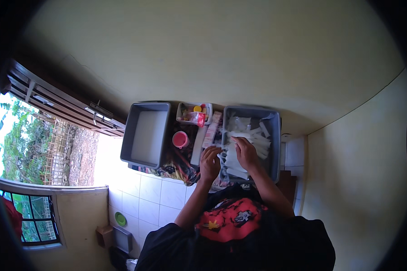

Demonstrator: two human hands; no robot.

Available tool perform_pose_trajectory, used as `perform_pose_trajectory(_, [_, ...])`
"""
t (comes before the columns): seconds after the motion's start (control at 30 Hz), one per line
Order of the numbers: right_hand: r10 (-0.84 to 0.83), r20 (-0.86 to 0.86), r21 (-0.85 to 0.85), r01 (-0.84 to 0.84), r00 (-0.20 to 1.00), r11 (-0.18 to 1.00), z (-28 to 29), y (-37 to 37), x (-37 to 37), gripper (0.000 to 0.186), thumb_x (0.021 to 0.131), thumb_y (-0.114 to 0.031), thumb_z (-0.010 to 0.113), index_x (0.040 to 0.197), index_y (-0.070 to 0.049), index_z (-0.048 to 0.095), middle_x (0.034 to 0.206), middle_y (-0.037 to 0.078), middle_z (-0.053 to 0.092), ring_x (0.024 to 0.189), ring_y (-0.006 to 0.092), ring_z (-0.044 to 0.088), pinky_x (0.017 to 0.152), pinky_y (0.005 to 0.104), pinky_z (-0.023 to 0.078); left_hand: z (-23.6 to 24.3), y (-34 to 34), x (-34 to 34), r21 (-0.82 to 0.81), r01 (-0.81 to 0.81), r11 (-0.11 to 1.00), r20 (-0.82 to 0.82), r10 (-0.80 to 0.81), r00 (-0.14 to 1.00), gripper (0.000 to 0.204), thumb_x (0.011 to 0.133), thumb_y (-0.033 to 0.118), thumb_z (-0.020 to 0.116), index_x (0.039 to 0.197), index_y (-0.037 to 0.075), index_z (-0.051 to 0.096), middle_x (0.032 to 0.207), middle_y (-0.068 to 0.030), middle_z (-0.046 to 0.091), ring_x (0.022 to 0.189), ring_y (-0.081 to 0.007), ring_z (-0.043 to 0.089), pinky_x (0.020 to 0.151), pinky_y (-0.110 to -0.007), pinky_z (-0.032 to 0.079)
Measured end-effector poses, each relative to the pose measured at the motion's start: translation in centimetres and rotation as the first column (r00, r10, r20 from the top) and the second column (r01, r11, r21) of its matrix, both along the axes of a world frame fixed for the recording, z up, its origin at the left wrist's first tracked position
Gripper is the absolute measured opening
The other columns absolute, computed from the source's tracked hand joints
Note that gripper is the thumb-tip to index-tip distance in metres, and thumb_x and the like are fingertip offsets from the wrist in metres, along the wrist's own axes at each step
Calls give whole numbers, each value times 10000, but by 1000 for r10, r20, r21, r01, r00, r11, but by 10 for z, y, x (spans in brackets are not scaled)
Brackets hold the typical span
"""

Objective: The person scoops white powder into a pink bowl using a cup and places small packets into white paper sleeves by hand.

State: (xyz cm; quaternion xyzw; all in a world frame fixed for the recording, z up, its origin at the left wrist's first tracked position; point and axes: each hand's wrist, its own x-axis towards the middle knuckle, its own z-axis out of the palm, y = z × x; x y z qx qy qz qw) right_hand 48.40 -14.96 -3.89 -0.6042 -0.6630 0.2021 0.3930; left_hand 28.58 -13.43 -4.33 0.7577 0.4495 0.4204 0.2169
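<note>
My left hand (210, 165) is at the near left side of a grey bin (276, 149), its fingers bent and drawn together. Over that bin my right hand (246, 153) reaches in from the right, thumb and fingers closed toward each other. Pale, see-through material shows between the hands; whether it is in my fingers or lies below them is unclear. Inside the bin lie several whitish translucent packets (257, 143), piled loosely. Left of my left hand are a long white strip (197, 147) and a narrow pink-and-white box (211, 131).
A second grey bin (127, 135) with a white bottom stands at the left. Between the bins are a pink cup (180, 140) and a small white basket (181, 118) of small coloured items. A dark patterned cloth (178, 169) covers the table. The wall rises behind it.
</note>
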Motion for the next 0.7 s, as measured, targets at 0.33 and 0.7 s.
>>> perform_pose_trajectory(0.33, [108,-129,-112,-123,986,986,-34,25,-161,323,876,-63,762,1185,-35,673,1049,190,695,923,392,716,829,470,582,-64,31,-149,-157,-13,988,-113,-5,994,232,832,-22,642,1020,29,769,1040,-168,764,1018,-383,714,933,-469,563])
perform_pose_trajectory(0.7, [-46,313,-297,143,949,944,-164,20,-215,280,860,-186,784,1139,-173,791,1083,58,662,1005,252,717,888,432,588,-105,70,-209,-471,345,812,-173,-468,867,323,813,12,610,1075,54,795,1107,-201,766,1085,-387,722,986,-472,571])
